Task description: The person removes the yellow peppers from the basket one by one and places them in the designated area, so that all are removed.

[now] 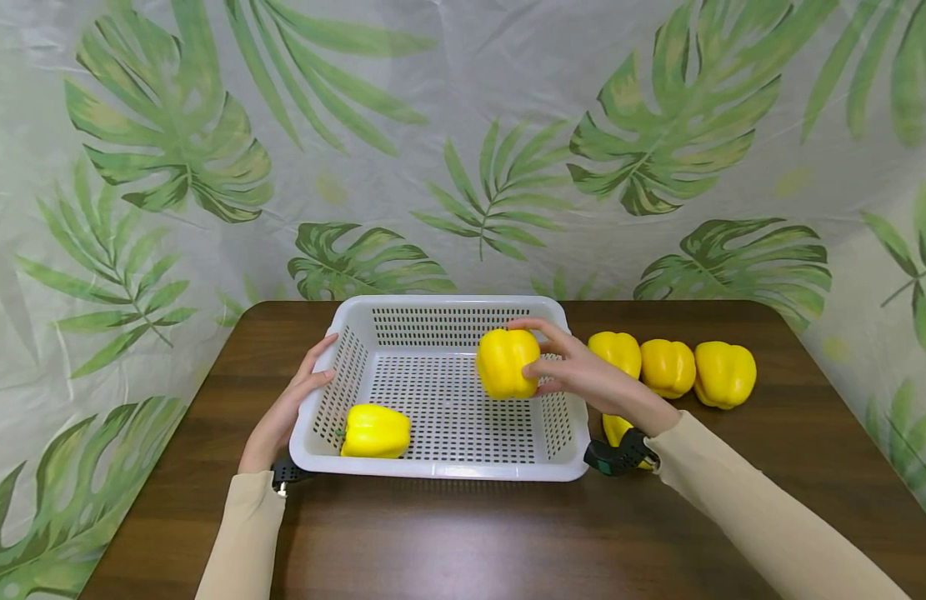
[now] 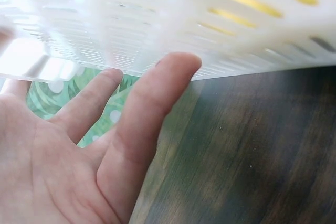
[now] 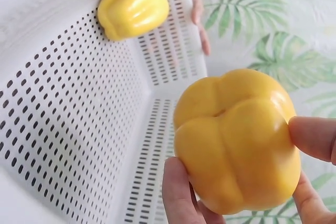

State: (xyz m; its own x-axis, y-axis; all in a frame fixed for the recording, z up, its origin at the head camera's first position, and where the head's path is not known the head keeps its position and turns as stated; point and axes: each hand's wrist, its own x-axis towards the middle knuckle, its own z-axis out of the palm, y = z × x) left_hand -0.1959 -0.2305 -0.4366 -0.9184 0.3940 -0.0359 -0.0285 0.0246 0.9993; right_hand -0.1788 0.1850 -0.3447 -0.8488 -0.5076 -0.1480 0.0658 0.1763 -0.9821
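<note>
In the head view my right hand grips a yellow bell pepper over the right part of a white perforated plastic basket. The right wrist view shows the pepper's lobed end, with thumb and fingers around its sides. Another yellow bell pepper lies on its side in the basket's front left corner. At the basket's left wall is my left hand. Its thumb and fingers are extended along the outside of that wall in the left wrist view.
Right of the basket, three yellow bell peppers stand in a row on the dark wooden table. One more pepper is partly hidden behind my right wrist. A leaf-patterned cloth hangs behind the table.
</note>
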